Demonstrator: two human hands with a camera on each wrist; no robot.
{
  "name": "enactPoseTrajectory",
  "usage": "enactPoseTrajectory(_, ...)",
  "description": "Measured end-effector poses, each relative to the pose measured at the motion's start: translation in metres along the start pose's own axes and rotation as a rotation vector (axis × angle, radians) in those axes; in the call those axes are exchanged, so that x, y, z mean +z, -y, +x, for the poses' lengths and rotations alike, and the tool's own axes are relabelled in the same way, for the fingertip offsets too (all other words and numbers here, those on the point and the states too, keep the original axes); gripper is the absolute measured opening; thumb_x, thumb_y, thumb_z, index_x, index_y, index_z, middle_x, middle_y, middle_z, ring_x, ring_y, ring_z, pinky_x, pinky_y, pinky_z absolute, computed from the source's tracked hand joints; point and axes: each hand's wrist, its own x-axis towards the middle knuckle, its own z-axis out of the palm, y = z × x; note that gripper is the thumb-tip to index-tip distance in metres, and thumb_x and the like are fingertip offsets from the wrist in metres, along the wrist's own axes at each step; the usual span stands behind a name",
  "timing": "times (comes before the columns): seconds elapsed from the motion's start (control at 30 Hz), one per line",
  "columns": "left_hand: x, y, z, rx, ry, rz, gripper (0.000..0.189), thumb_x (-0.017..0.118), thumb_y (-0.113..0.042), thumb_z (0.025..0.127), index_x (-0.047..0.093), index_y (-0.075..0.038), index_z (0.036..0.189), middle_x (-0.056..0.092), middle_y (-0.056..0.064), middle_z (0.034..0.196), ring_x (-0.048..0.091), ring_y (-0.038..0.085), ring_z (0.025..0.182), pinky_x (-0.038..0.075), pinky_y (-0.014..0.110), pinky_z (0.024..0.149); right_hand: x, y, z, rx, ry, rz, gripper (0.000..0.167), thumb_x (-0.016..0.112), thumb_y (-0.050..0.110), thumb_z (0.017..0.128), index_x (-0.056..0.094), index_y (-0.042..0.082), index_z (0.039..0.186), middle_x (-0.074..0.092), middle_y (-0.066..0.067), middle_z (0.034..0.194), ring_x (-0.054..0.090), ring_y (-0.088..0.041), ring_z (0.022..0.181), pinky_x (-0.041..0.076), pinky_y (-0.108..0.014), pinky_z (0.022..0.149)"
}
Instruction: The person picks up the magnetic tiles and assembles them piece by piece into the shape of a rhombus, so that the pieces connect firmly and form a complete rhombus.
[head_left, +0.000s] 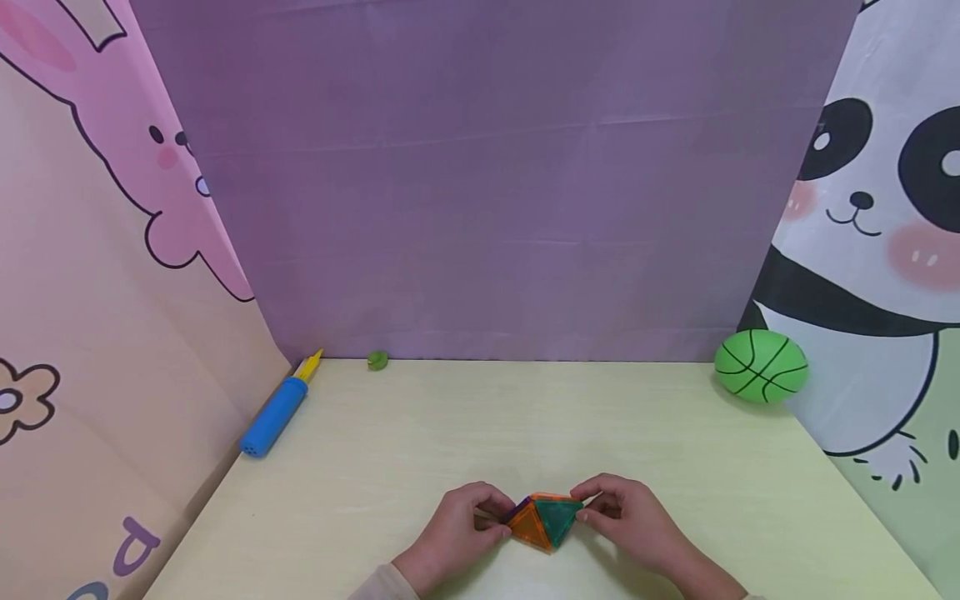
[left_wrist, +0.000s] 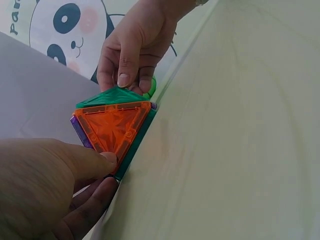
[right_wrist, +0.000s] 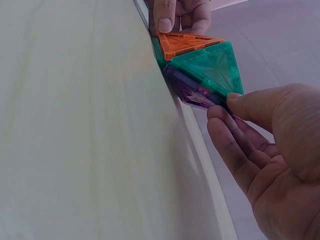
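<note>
Between both hands is a block of joined triangular magnetic tiles [head_left: 557, 518], see-through, in orange, green and purple. My left hand [head_left: 462, 527] pinches its left corner, thumb on the orange tile [left_wrist: 114, 129] and fingers beneath. On the opposite corner, my right hand [head_left: 633, 521] pinches with thumb against the green tile [right_wrist: 212, 67] and fingertips under a purple tile [right_wrist: 192, 96]. The tiles meet at their edges as a faceted solid, held close over the table near its front. Its far and under faces are partly hidden in the head view.
A blue hand pump [head_left: 276, 415] with a yellow nozzle lies along the table's left edge. A small green round object [head_left: 377, 360] sits at the back edge. At the back right corner rests a green ball [head_left: 761, 367] with black lines. A purple cloth [head_left: 480, 183] hangs behind the table [head_left: 480, 417].
</note>
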Motion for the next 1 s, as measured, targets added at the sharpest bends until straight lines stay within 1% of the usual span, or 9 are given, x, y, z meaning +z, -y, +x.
enactPoseTrajectory(0.37, 0.0, -0.001, 0.002, 0.001, -0.002, 0.0, 0.027, 0.08, 0.005, 0.089, 0.074, -0.013, 0.107, 0.072, -0.004, 0.105, 0.073, 0.016, 0.096, 0.059, 0.02, 0.08, -0.001, 0.002, 0.0, 0.011, 0.006, 0.001, 0.02, 0.079, 0.009, 0.094, 0.074, 0.012, 0.113, 0.073, -0.007, 0.111, 0.073, -0.015, 0.087, 0.06, -0.027, 0.073)
enactPoseTrajectory(0.6, -0.003, 0.002, 0.002, -0.009, 0.001, 0.029, 0.026, 0.081, 0.002, 0.09, 0.074, -0.013, 0.109, 0.073, -0.004, 0.105, 0.071, 0.007, 0.093, 0.059, 0.022, 0.081, -0.001, 0.002, 0.001, 0.014, 0.004, -0.007, 0.022, 0.079, 0.009, 0.094, 0.074, 0.014, 0.114, 0.071, -0.006, 0.116, 0.072, -0.016, 0.088, 0.061, -0.028, 0.072)
enactPoseTrajectory(0.7, -0.007, 0.002, 0.001, -0.01, -0.007, 0.047, 0.025, 0.081, 0.0, 0.09, 0.074, -0.013, 0.11, 0.073, -0.003, 0.107, 0.071, 0.008, 0.094, 0.059, 0.022, 0.082, -0.002, 0.001, 0.0, -0.001, -0.011, -0.02, 0.023, 0.08, 0.011, 0.094, 0.073, 0.014, 0.116, 0.07, -0.007, 0.117, 0.071, -0.016, 0.09, 0.061, -0.029, 0.073)
enactPoseTrajectory(0.87, -0.018, 0.002, 0.003, 0.009, -0.042, 0.082, 0.022, 0.079, -0.004, 0.093, 0.073, -0.012, 0.113, 0.073, 0.002, 0.113, 0.071, 0.018, 0.103, 0.059, 0.025, 0.084, -0.008, -0.001, -0.002, -0.03, -0.075, -0.071, 0.025, 0.081, 0.016, 0.093, 0.073, 0.014, 0.117, 0.071, -0.006, 0.117, 0.071, -0.014, 0.092, 0.06, -0.029, 0.077)
enactPoseTrajectory(0.93, -0.024, 0.002, 0.003, 0.024, -0.063, 0.112, 0.021, 0.079, -0.008, 0.095, 0.073, -0.011, 0.114, 0.073, 0.003, 0.114, 0.07, 0.021, 0.105, 0.059, 0.028, 0.086, -0.012, -0.002, -0.003, -0.043, -0.099, -0.093, 0.026, 0.081, 0.017, 0.093, 0.073, 0.015, 0.118, 0.071, -0.005, 0.117, 0.071, -0.014, 0.094, 0.06, -0.03, 0.079)
enactPoseTrajectory(1.0, -0.031, 0.001, 0.003, 0.04, -0.083, 0.162, 0.021, 0.079, -0.013, 0.096, 0.073, -0.011, 0.116, 0.073, 0.003, 0.115, 0.069, 0.023, 0.107, 0.058, 0.032, 0.09, -0.016, -0.004, -0.004, -0.064, -0.125, -0.12, 0.026, 0.081, 0.017, 0.093, 0.073, 0.016, 0.118, 0.071, -0.004, 0.117, 0.072, -0.015, 0.096, 0.061, -0.033, 0.082)
